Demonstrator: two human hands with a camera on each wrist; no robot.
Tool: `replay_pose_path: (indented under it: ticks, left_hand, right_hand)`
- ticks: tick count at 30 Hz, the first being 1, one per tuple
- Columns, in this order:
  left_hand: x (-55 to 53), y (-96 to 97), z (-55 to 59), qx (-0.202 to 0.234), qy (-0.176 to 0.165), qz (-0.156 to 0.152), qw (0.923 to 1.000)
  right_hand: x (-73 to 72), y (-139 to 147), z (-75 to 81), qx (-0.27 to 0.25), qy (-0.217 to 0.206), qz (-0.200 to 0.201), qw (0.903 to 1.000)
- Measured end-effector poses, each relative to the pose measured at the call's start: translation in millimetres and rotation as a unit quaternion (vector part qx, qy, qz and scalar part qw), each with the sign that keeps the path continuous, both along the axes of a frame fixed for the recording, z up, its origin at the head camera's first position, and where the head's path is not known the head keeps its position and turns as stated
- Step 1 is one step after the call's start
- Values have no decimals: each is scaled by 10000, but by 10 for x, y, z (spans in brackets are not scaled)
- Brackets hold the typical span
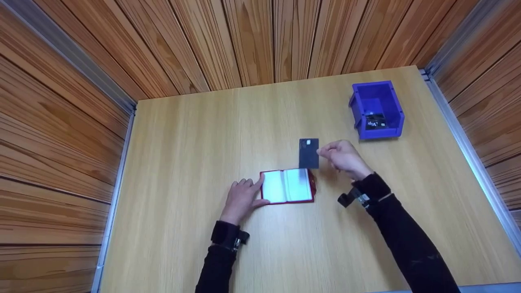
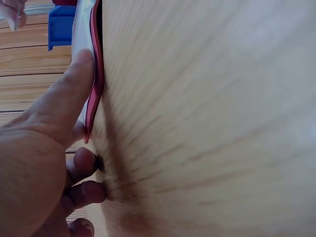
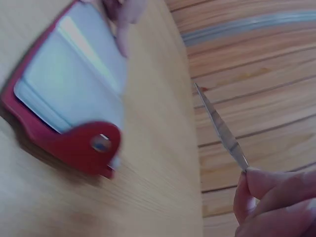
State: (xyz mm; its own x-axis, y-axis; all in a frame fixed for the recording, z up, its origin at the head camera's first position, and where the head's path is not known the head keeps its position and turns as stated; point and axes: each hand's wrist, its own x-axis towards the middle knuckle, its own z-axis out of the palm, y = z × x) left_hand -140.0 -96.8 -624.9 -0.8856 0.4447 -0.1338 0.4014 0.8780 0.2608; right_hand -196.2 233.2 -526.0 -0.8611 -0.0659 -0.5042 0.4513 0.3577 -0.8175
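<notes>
A red card holder (image 1: 314, 191) lies spread flat on the table, its clear sleeves (image 1: 273, 187) facing up. My left hand (image 1: 241, 200) rests at its left side, thumb and index finger pressing the two left corners. The other left fingers touch the tabletop. My right hand (image 1: 345, 158) pinches a dark card (image 1: 309, 154) by its right edge between thumb and fingertips. The card is above the holder's upper right corner, and a pale chip shows near its top. From the right wrist view, the card (image 3: 222, 129) appears nearly edge-on, apart from the holder's snap flap (image 3: 96, 148).
A blue-purple open bin (image 1: 376, 109) stands at the back right of the table, with a black card or cards (image 1: 375, 121) inside. Wood-plank walls (image 1: 252, 40) and metal rails (image 1: 118, 183) border the wooden tabletop (image 1: 195, 150).
</notes>
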Motion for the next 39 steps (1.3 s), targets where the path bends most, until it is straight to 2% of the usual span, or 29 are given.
replay_pose_path:
  ticks: [6, 12, 17, 18, 21, 25, 29, 32, 36, 39]
  left_hand:
    - [3, 2, 16, 46, 12, 16, 10000]
    - [7, 3, 12, 115, 7, 16, 9999]
    - [13, -4, 2, 135, 98, -9, 9999]
    - [14, -5, 1, 121, 121, -13, 9999]
    - [16, -8, -12, 97, 144, -17, 9998]
    - [14, -7, -30, 109, 115, -8, 9999]
    - [13, -5, -42, 129, 100, 10, 9999]
    - [13, -3, -44, 104, 80, 21, 9999]
    - [11, -8, -48, 70, 53, 38, 10000]
    - [10, -14, -51, 82, 35, 47, 9999]
  right_hand:
    - [-136, 280, 222, -168, 418, -456, 9979]
    - [-247, 622, 374, -499, 855, -1062, 9894]
    - [-296, 921, 481, -1076, 865, -1699, 9757]
    - [-307, 979, 497, -1263, 846, -1886, 9702]
    - [-331, 1148, 518, -1357, 922, -2374, 9575]
    - [-360, 1345, 486, -1412, 988, -3192, 9319]
    - [-378, 1502, 386, -1493, 810, -4006, 9004]
    - [-381, 1593, 274, -1481, 622, -4403, 8833]
    - [-394, 1664, 104, -1485, 399, -4657, 8715]
    - [-423, 1677, -16, -1407, 292, -4689, 8715]
